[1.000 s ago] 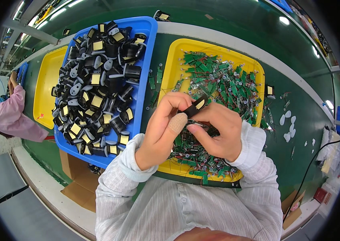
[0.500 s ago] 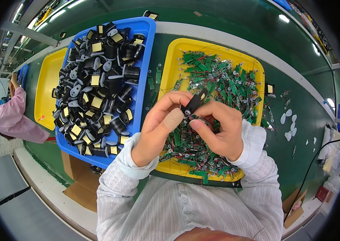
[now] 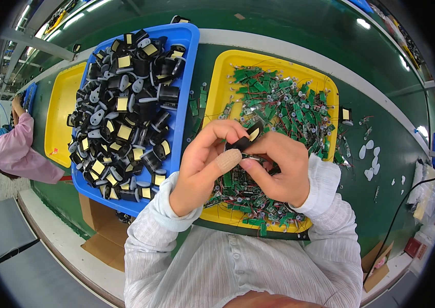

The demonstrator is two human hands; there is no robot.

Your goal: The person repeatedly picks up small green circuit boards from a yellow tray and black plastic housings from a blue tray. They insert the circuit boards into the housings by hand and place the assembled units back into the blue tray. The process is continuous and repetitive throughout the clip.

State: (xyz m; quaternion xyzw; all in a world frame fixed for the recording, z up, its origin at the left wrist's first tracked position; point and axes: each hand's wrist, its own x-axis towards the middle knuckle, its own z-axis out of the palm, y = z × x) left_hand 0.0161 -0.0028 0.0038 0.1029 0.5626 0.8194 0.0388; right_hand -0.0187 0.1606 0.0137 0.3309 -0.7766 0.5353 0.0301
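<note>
My left hand (image 3: 204,167), with a tan bandage on its thumb, is closed around a small black plastic housing (image 3: 241,143) that carries a pale yellow pad. Against the near end of that housing, my right hand (image 3: 279,167) pinches with thumb and index finger. What sits between those right fingertips is hidden. Both hands are held above a yellow tray (image 3: 218,77) heaped with green circuit boards (image 3: 299,110) that have thin wires. Left of my hands, a blue tray (image 3: 189,66) holds many more black housings (image 3: 125,131) with grey tabs and yellow pads.
Another yellow tray (image 3: 55,110) stands past the blue one. At far left a person in a pink top (image 3: 25,149) works by the bench. White flat pieces (image 3: 369,159) and a lone black housing (image 3: 346,115) lie on the right. A cardboard box (image 3: 105,233) is below the bench.
The housing has been tilted in my fingers, so more of its yellow pad shows. My hands have barely shifted. Pieces on the far green surface have moved left.
</note>
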